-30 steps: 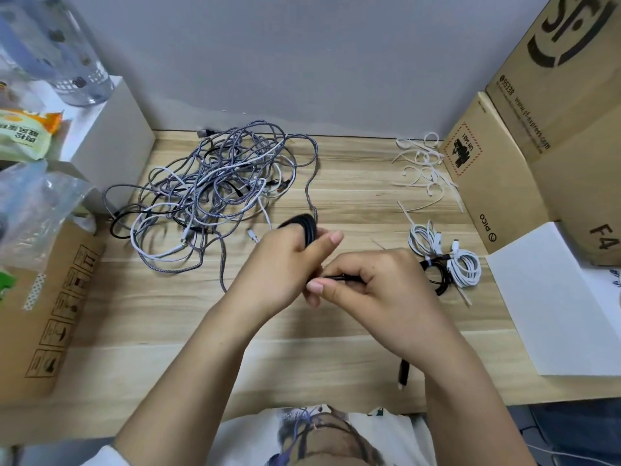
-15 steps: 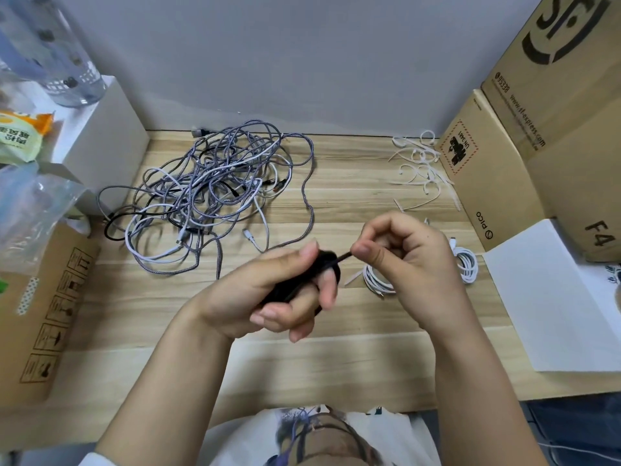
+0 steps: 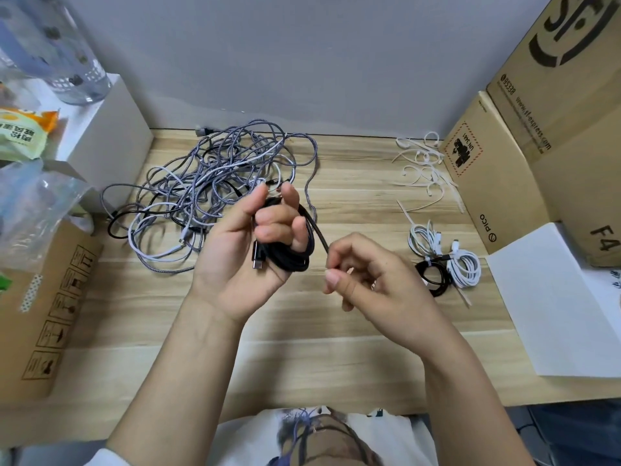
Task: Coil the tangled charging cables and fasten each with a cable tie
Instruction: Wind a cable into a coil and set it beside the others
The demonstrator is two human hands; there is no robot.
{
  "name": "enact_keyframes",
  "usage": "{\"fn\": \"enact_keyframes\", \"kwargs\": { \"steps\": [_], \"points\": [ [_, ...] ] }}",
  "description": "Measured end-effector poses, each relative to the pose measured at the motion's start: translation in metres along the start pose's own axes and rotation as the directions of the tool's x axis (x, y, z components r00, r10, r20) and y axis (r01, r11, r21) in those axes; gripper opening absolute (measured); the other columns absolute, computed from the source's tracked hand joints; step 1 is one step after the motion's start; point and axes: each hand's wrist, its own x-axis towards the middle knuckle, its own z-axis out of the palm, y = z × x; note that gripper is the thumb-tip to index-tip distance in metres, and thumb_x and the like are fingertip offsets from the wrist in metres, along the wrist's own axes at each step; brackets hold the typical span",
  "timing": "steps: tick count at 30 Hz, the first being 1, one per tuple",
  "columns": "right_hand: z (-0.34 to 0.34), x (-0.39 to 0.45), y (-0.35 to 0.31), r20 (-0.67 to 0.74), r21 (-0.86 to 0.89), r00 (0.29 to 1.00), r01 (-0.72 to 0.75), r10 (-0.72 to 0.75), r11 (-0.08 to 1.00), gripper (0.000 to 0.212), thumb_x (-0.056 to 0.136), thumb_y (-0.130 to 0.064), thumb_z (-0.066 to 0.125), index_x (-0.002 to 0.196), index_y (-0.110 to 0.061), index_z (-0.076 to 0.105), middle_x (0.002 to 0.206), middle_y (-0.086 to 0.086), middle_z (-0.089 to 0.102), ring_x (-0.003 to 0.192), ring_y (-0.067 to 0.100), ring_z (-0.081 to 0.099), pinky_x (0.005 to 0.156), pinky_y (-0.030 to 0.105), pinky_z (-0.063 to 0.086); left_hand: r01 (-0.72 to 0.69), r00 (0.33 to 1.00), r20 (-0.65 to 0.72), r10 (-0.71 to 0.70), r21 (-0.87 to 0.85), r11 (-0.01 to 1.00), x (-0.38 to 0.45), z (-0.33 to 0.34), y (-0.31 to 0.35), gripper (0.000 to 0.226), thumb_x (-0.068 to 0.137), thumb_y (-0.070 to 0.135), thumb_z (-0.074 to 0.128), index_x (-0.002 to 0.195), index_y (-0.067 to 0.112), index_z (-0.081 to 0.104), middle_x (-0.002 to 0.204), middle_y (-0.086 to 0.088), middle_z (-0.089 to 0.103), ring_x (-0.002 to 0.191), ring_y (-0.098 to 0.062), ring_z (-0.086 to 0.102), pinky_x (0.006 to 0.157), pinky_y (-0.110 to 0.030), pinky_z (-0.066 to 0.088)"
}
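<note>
A tangled heap of cables [image 3: 215, 193] is spread toward the bench's [image 3: 336, 348] rear left corner. Above the bench's middle, a black cable coil [image 3: 292, 255] is gripped by the left hand [image 3: 255, 250], fingers curled through it. Its free end is pinched by the right hand [image 3: 366, 280]. Three tied coils [image 3: 443, 260] are laid near the right edge, loose cable ties [image 3: 425, 169] behind them.

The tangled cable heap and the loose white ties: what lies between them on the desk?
Head view: bare wood between the tangled cable heap and loose white ties.
</note>
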Motion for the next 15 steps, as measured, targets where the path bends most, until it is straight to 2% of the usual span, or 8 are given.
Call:
{"fn": "enact_keyframes", "kwargs": {
  "steps": [2,4,7,9,12,15],
  "points": [
    [0.001,-0.002,-0.004,0.026,-0.029,0.999,0.041,-0.040,0.999,0.010,0.080,-0.034,0.062,0.077,-0.029,0.054,0.064,-0.009,0.058,0.050,0.009,0.053,0.053,0.028,0.044,-0.030,0.999,-0.032,0.029,-0.022,0.999,0.003,-0.003,0.001,0.026,0.096,0.011,0.048,0.109,-0.011,0.053,0.078,-0.021,0.060,0.072,-0.032,0.064,0.101,-0.035,0.042],
    [0.003,-0.004,-0.008,0.076,-0.021,0.994,0.076,-0.075,0.997,0.008,0.081,-0.036,0.055,0.078,-0.029,0.056,0.064,-0.009,0.058,0.053,0.013,0.053,0.056,0.033,0.045,-0.061,0.998,-0.037,0.060,-0.040,0.997,0.005,-0.007,0.002,0.026,0.095,0.008,0.049,0.111,-0.012,0.053,0.083,-0.020,0.062,0.078,-0.034,0.067,0.102,-0.038,0.042],
    [0.002,-0.005,-0.011,0.151,0.066,0.984,0.084,-0.094,0.994,0.016,0.079,-0.020,0.046,0.087,-0.027,0.058,0.073,-0.002,0.062,0.062,0.020,0.056,0.065,0.041,0.046,-0.087,0.996,-0.015,0.087,-0.044,0.995,0.006,-0.009,0.002,0.027,0.092,0.004,0.053,0.111,-0.014,0.055,0.088,-0.022,0.066,0.083,-0.036,0.068,0.100,-0.042,0.045],
    [0.001,-0.005,-0.013,0.179,0.058,0.974,0.128,-0.137,0.990,0.023,0.079,-0.012,0.047,0.094,-0.026,0.058,0.078,-0.001,0.063,0.068,0.018,0.057,0.068,0.037,0.046,-0.138,0.990,-0.010,0.138,-0.019,0.990,0.007,-0.010,0.001,0.029,0.086,-0.001,0.060,0.109,-0.017,0.058,0.092,-0.024,0.068,0.083,-0.035,0.070,0.093,-0.044,0.050],
    [0.004,-0.003,-0.013,0.194,-0.107,0.958,0.234,-0.210,0.966,0.016,0.082,-0.029,0.051,0.097,-0.032,0.053,0.079,-0.012,0.063,0.073,0.005,0.058,0.068,0.023,0.044,-0.227,0.974,0.019,0.227,0.053,0.972,0.009,-0.010,-0.004,0.042,0.081,0.004,0.064,0.115,-0.018,0.055,0.112,-0.028,0.064,0.098,-0.033,0.067,0.093,-0.044,0.050],
    [0.007,-0.002,-0.014,0.139,-0.128,0.963,0.250,-0.233,0.960,0.011,0.084,-0.035,0.049,0.094,-0.032,0.052,0.070,-0.025,0.060,0.072,-0.001,0.061,0.068,0.023,0.049,-0.285,0.952,-0.045,0.304,0.237,0.929,0.013,-0.006,-0.013,0.053,0.085,0.023,0.054,0.125,-0.012,0.048,0.121,-0.025,0.060,0.107,-0.027,0.064,0.091,-0.035,0.052]
  ]
}}
